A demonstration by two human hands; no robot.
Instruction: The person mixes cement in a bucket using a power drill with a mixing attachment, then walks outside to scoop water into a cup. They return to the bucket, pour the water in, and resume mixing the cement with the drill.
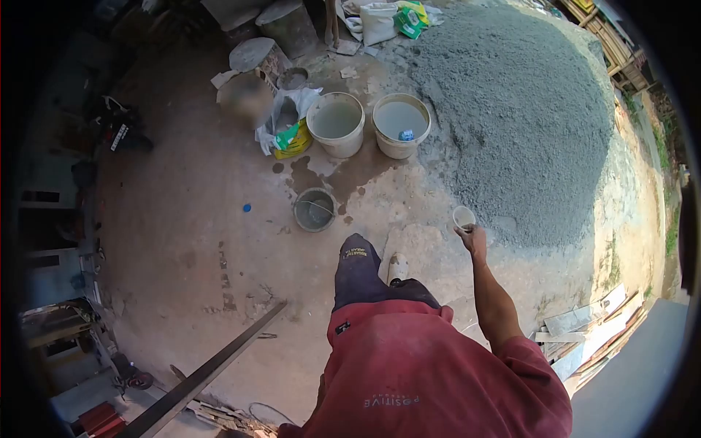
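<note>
Through the head view I have the right hand (474, 236) gripping a small white plastic tub (463, 217) by its near side, fingers closed about the wall close to the rim. The left hand is out of sight, so I cannot tell how it stands. The tub is by the near-left edge of the grey sand heap (526, 124), its mouth facing up towards me; whether it touches the ground, I cannot tell.

I expect it to be light when bare, rigid enough to hold shape but with a thin wall that may flex if squeezed, and slick if wet. I'd favour the side just under the rim, as here, with a firmer grip for any load. I can't make out what, if anything, it contains.

Underfoot is rough concrete floor (175, 241), dusty, with damp patches near two large white buckets (336, 124) (400, 124) of cloudy liquid. A dark bucket (315, 209) sits ahead of the feet. The yard looks roomy, with boards (595, 332) stacked at right and a long bar (212, 361) at lower left.
</note>
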